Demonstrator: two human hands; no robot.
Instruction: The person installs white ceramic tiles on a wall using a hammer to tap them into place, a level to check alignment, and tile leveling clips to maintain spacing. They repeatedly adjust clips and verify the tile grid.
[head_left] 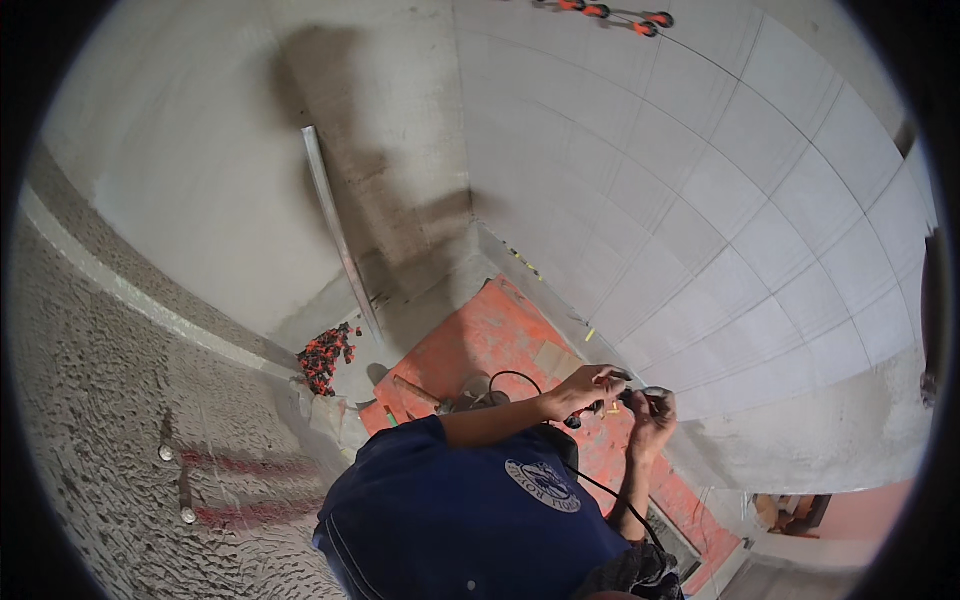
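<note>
My left hand (pixel 585 392) and my right hand (pixel 652 418) are raised close together above a mottled orange sheet (pixel 525 335) on the floor. Both have curled fingers pinched on small dark objects (pixel 628 398) that I cannot make out clearly; a bit of red shows below the left fingers. A black cord (pixel 610 493) runs down beside my blue-clad body. Past my left forearm are a wooden-handled tool (pixel 415 390) and a grey container (pixel 472 400), partly hidden by that arm.
A pile of red-and-black clips (pixel 322 360) lies left of the sheet. A long metal bar (pixel 335 220) leans in the plastered corner. Grey tiles (pixel 740 250) cover the right wall, with suction-cup-like pieces (pixel 645 28) high up. The rough left wall has two pipe fittings (pixel 188 514).
</note>
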